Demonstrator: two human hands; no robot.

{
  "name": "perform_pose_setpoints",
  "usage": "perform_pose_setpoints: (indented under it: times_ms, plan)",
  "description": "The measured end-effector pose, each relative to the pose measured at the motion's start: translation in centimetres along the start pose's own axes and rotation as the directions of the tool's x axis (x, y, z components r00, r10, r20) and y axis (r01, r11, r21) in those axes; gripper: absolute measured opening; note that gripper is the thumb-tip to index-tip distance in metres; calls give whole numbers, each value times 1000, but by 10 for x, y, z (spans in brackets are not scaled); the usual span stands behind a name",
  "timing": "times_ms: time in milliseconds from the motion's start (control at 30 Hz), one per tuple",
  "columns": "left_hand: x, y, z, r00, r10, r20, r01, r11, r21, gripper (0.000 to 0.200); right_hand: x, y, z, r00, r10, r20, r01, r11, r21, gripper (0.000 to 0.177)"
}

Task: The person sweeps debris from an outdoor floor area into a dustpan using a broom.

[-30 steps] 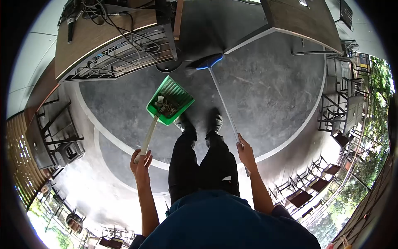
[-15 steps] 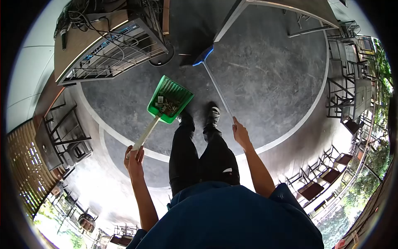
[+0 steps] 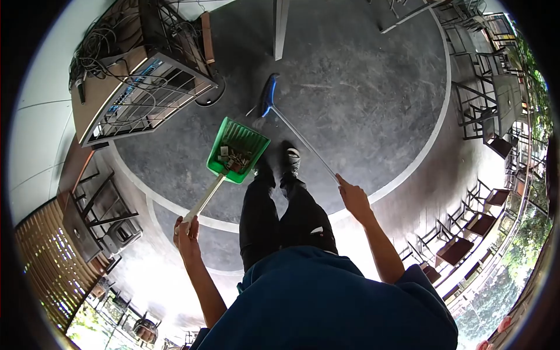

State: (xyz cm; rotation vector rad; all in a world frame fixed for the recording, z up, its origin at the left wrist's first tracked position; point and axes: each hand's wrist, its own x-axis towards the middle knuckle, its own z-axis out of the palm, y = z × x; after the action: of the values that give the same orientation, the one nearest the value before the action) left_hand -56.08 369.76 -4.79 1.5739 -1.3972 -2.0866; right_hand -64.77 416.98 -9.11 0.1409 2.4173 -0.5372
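Note:
My left hand (image 3: 188, 236) is closed round the pale handle of a green dustpan (image 3: 245, 140). Small bits of litter (image 3: 233, 158) lie inside the pan, which is just in front of my feet. In my right hand (image 3: 352, 197) is the end of the long grey handle of a broom (image 3: 269, 96). The broom's blue-edged head rests on the dark floor ahead of the dustpan, a short gap away from it. A thin stick-like piece (image 3: 251, 111) lies beside the bristles.
A metal rack (image 3: 149, 96) with tangled cables (image 3: 96, 46) stands at the upper left, a round base beside it. A table leg (image 3: 280, 29) comes down at the top. Chairs (image 3: 455, 251) and tables line the right side; more furniture (image 3: 102, 210) is at the left.
The broom head has moved left and towards the dustpan, and its blue edge has turned more upright. My right hand has shifted slightly right and down. The view has turned a little.

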Motion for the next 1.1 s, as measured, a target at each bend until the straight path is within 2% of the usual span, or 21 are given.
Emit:
perform_pose_setpoints:
  times_ms: [167,233,267,400,533,633,700,733,800,867,967,1000,1100]
  plan:
    - [3,-1,7,999,-15,34,14,999,45,38,75,4,2,994,-99,-45,95,993,-74,39]
    - [10,-1,16,998,-31,46,29,999,43,37,103,8,11,966,-230,-117,223,972,-71,39]
    - [13,0,19,998,-38,53,36,999,38,37,106,10,14,966,-234,-112,227,971,-75,39]
    - [24,5,18,997,-66,50,65,997,33,35,103,18,15,989,-144,-31,142,988,-59,39]
    - [41,9,20,993,-100,58,99,995,23,33,45,42,31,999,42,15,-42,998,35,38]
    - [52,11,23,991,-121,58,120,993,22,32,3,42,33,1000,12,-29,-11,999,34,38]
    - [59,11,27,988,-137,66,135,990,35,31,-19,33,28,997,71,10,-72,987,145,38]
    - [62,11,29,987,-142,69,140,990,34,31,-30,30,29,997,76,9,-76,987,141,38]
    - [70,10,32,987,-144,68,141,989,48,31,-45,29,33,996,40,-74,-20,968,251,38]
    - [72,12,32,988,-145,59,141,988,57,31,-47,24,32,994,22,-109,12,953,304,37]
    - [74,15,38,988,-144,59,139,987,81,30,-43,3,12,966,253,44,-252,899,359,37]
    - [73,15,39,988,-142,59,137,987,88,30,-35,3,11,966,255,48,-255,896,364,37]
    - [71,16,47,989,-141,47,136,986,101,31,19,14,5,969,229,-96,-162,876,455,38]
